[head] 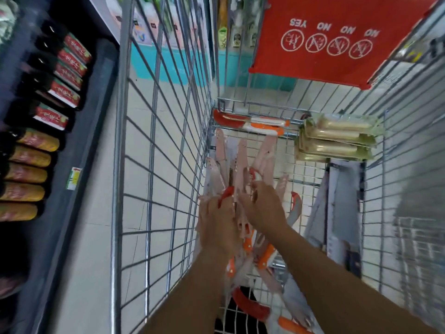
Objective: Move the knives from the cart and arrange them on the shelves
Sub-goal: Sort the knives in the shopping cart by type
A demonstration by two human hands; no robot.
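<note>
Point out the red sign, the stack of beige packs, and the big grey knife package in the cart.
red sign (337,42), head view, middle of its face.
beige packs (337,138), head view, top pack.
grey knife package (343,201), head view, card middle.

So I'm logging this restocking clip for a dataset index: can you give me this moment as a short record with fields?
setting: shop aisle, seen from above into a wire cart
cart contents: pile of packaged knives with pink blades and orange or red handles; stack of pale packs at the far right
left hand: on the pile, fingers around a red-handled knife
right hand: reaching into the pile, grip unclear
shelf: at left, holding rows of dark packaged goods
red flap: cart's seat panel with warning icons
image quality: motion-blurred
</note>
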